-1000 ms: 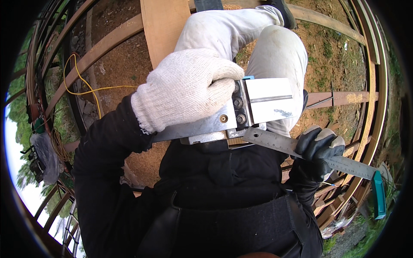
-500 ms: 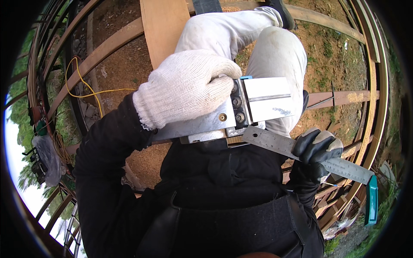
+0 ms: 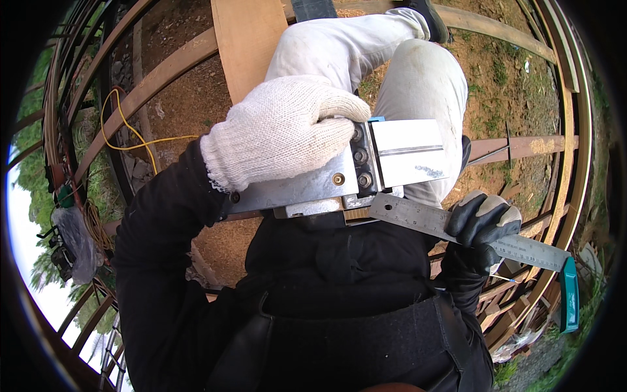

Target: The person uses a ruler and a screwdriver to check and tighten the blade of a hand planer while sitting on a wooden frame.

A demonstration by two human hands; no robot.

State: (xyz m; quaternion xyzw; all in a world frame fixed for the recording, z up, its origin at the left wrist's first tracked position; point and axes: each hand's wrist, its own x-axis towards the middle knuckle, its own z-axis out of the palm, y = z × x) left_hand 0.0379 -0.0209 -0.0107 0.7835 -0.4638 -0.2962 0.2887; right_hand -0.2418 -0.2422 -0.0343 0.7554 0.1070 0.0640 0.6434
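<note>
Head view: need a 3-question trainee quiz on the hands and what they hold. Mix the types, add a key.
1. Multiple choice: What does the right hand grip?
a) a hammer
b) a metal square
c) a saw

2. True or false: The left hand is bare where it meets the metal tool.

3. Fill in the blank: The handle of the square is ____ in colour.

Key:
1. b
2. False; it wears a white knitted glove.
3. Teal
</note>
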